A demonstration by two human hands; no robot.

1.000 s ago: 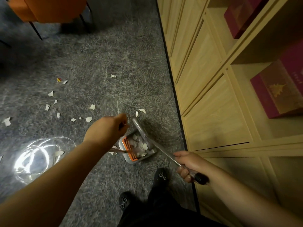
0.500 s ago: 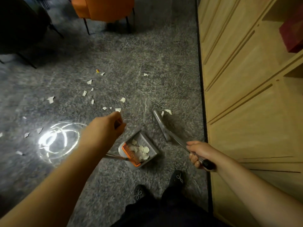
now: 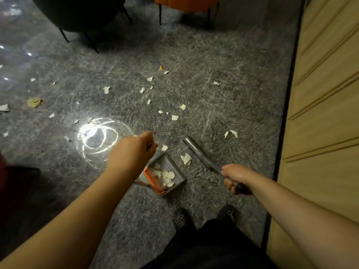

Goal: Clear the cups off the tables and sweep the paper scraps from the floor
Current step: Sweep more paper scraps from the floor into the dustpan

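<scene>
Paper scraps (image 3: 163, 176) sat heaped in the grey dustpan (image 3: 175, 174) on the floor (image 3: 213, 94) — left hand (image 3: 134, 152) gripping its handle, right hand (image 3: 236, 176) clamped round the broom handle (image 3: 202, 157) — more lay scattered.

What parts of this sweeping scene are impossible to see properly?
Head view, the only one:
- Dustpan handle: hidden behind the left hand and forearm.
- Broom bristles: out of sight, so only the metal pole shows.
- Broom grip: wrapped by the right hand.
- Orange chair and dark chair: cut off by the top edge.
- Tables and cups: out of frame.
</scene>
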